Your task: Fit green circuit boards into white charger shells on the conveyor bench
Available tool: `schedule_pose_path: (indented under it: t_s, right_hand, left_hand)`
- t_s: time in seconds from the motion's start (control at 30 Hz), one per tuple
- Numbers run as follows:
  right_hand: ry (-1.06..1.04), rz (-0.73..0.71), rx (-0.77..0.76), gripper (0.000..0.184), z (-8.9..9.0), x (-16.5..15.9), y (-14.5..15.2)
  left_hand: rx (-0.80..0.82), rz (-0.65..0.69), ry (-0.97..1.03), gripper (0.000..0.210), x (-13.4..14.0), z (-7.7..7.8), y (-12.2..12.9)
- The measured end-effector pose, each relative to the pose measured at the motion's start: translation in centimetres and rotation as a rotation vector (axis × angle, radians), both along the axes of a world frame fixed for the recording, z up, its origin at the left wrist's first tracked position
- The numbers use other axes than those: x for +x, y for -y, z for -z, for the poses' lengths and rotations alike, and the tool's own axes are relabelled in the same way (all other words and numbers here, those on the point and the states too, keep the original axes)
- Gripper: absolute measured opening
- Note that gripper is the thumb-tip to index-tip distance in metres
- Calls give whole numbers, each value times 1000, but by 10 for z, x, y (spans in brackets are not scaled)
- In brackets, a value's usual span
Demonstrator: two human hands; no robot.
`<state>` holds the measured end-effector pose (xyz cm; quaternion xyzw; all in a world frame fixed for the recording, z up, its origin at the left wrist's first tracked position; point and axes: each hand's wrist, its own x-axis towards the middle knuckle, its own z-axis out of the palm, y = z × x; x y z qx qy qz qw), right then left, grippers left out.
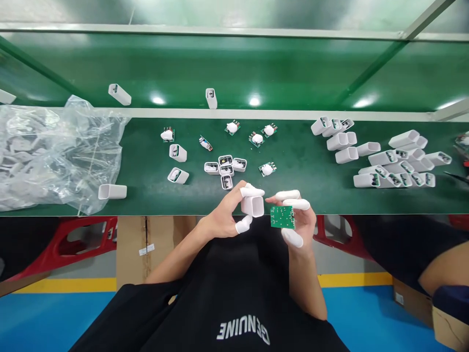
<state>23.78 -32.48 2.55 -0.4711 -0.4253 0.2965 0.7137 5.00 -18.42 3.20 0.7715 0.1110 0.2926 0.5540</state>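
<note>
My left hand (227, 211), with white covers on its fingertips, grips a white plastic housing (253, 206) whose open end faces right. Facing it, my right hand (301, 220) pinches a green circuit board (282, 217) between covered thumb and fingers. The board's soldered side shows; its other side is hidden. A small gap separates board and housing. Just beyond, on the bench, lies a circuit board with a white blob (267, 169). Several filled housings (226, 169) stand clustered past my left hand.
A clear plastic bag (62, 151) of white housings lies at the left, an empty-looking housing (112, 191) beside it. Many filled housings (394, 166) are grouped at the right. A metal rail (278, 114) runs along the back. Another person's leg (445, 261) shows at right.
</note>
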Motion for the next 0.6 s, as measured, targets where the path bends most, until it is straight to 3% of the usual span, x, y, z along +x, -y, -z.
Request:
schedule_pose_path:
  t_s: [0.17, 0.33, 0.6]
  right_hand:
    - [162, 58, 41, 44, -13, -9, -1]
    - [194, 15, 112, 53, -16, -13, -3]
    - [220, -23, 125, 65, -15, -13, -4]
  left_hand:
    - [37, 2, 122, 80, 0, -1, 1]
    - [42, 18, 227, 78, 2, 1, 2]
    - [34, 15, 192, 80, 2, -5, 2]
